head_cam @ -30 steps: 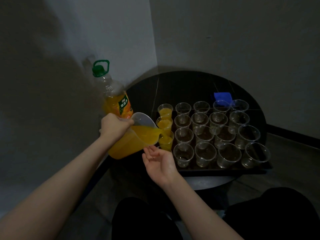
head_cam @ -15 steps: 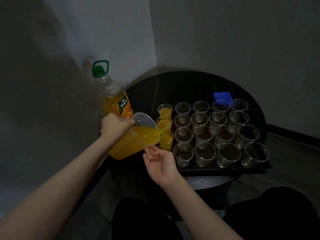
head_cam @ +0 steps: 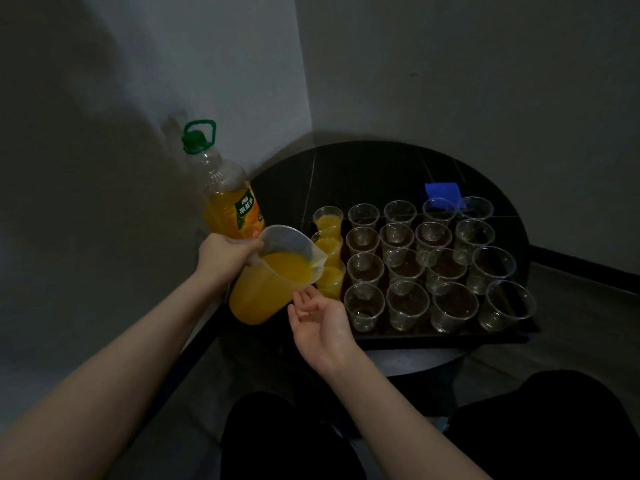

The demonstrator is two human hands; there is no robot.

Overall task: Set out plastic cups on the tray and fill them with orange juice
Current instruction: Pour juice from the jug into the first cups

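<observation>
- Orange juice jug (head_cam: 273, 275) gripped at handle by left hand (head_cam: 225, 254), spout tilted over juice-filled cups (head_cam: 329, 268) at tray's (head_cam: 450, 337) left column.
- Right hand (head_cam: 318, 320) held palm-up under jug, fingers loosely spread, nothing grasped.
- Empty cups (head_cam: 408, 303) arranged alongside.

A dark round worktop (head_cam: 363, 174) with thin pale veins stands in the corner of the room. A dark tray (head_cam: 446, 336) lies on its near right part, its near edge overhanging the rim. A blue object (head_cam: 442, 191) lies beyond the tray, and a juice bottle (head_cam: 225, 199) stands at the far left.
</observation>
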